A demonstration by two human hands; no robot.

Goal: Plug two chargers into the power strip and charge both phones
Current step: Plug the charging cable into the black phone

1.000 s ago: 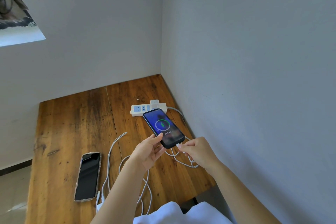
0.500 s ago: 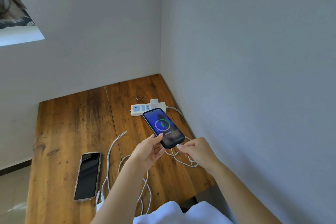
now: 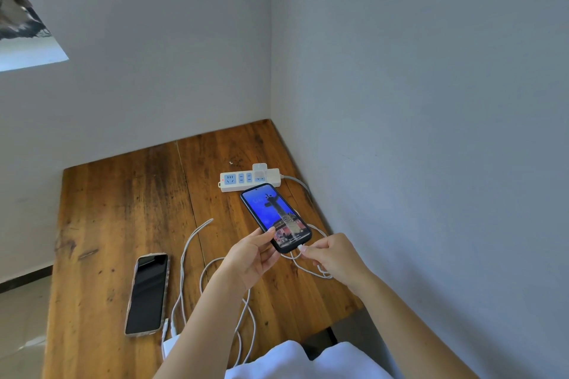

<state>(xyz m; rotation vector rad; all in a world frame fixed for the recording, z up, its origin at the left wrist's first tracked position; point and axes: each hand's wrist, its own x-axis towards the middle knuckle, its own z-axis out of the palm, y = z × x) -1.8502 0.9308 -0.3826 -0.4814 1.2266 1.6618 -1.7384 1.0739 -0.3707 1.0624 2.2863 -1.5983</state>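
Wooden surface (image 3: 117, 209) in a wall corner. Left hand (image 3: 251, 258) grips the lit phone (image 3: 275, 217) above it; right hand (image 3: 334, 258) pinches the cable plug (image 3: 300, 247) at its port. Second phone (image 3: 147, 294) lies dark; power strip (image 3: 249, 179) carries one charger (image 3: 260, 168).

A worn wooden table (image 3: 101, 209) fills a corner of plain grey-white walls (image 3: 400, 71), pale floor (image 3: 21, 317) beside.

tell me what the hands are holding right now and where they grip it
The left hand holds the lit phone by its lower left edge. The right hand pinches the white cable plug at the phone's bottom port.
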